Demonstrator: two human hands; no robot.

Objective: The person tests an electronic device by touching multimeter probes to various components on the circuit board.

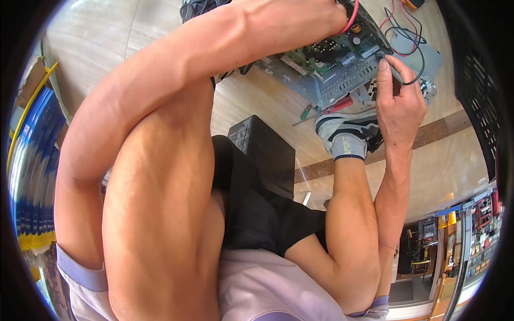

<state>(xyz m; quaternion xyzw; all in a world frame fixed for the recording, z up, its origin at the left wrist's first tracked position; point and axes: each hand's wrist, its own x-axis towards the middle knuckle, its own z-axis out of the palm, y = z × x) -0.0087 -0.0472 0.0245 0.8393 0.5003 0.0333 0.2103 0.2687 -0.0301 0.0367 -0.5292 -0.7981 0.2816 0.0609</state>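
Observation:
A green circuit board (321,53) is mounted on a perforated metal plate (348,80), lying on the floor before me. My left hand (319,17) is curled over its far side, closed on a red test lead (354,16); its fingertips are mostly hidden. Near the plate's right edge, my right hand (399,99) pinches the end of a black test lead (423,67) between thumb and fingers. I cannot make out whether either tip touches the board. Both leads' cables loop towards an orange-and-black device (413,3), cut off by the top edge.
Screwdrivers with a green handle (305,112) and a red handle (339,104) lie beside my shoe (348,125). A black box (265,155) stands between my legs. A black plastic crate (476,91) borders the right side. Blue packages (37,171) line the left.

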